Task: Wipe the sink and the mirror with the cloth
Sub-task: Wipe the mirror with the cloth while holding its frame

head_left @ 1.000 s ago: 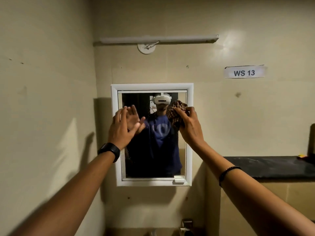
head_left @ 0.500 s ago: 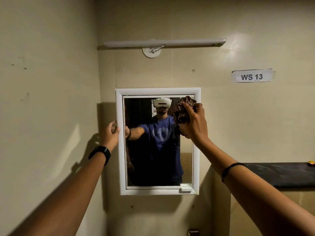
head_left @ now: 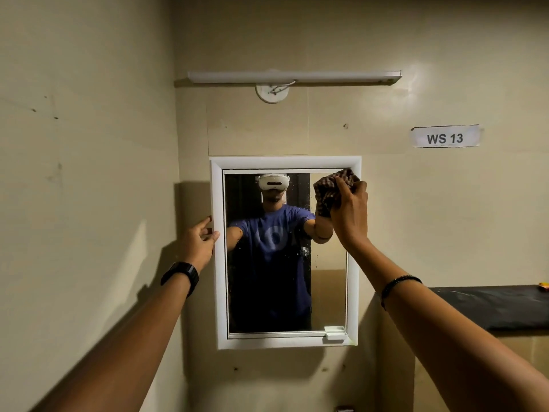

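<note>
A white-framed mirror [head_left: 218,278] hangs on the beige wall straight ahead. Its glass shows a reflected person and some specks near the middle right. My right hand [head_left: 350,214] grips a bunched brown checked cloth [head_left: 329,188] and presses it against the glass at the mirror's top right corner. My left hand [head_left: 198,240] holds the left edge of the frame, fingers curled on its side at mid height. The sink is out of view, below the frame's bottom edge.
A white tube light [head_left: 294,77] is mounted above the mirror. A "WS 13" label [head_left: 445,138] is stuck on the wall at right. A dark counter slab [head_left: 499,304] juts out at the right. A tap top [head_left: 344,408] peeks in at the bottom edge.
My right hand has carried the cloth up and to the right, into the mirror's top right corner. My left hand went from open in front of the glass to holding the frame's left edge.
</note>
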